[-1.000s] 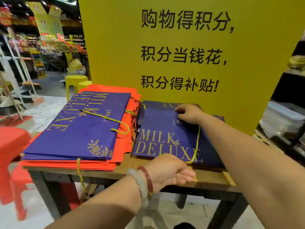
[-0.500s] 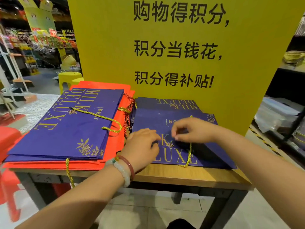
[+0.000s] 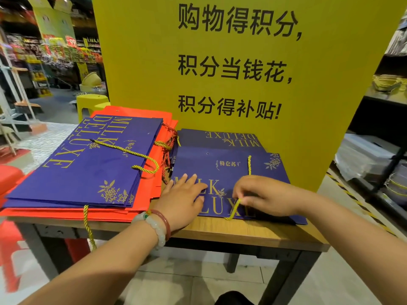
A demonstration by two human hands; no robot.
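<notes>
Right hand (image 3: 266, 195) grip pinches the gold cord (image 3: 234, 209), which runs near-to-far across the flat purple bag (image 3: 220, 164) on the worktop (image 3: 242, 233); left hand (image 3: 182, 199), fingers straight, presses the bag just leftward.

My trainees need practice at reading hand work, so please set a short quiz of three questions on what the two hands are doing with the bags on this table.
1. True or false: the left hand lies flat, fingers straight, on the blue bag.
2. What does the right hand pinch? A the gold cord; B a pen; C a pair of scissors.
3. Fill in: the gold print on that bag reads ___ DELUXE.

Key: 1 true; 2 A; 3 MILK.
</notes>
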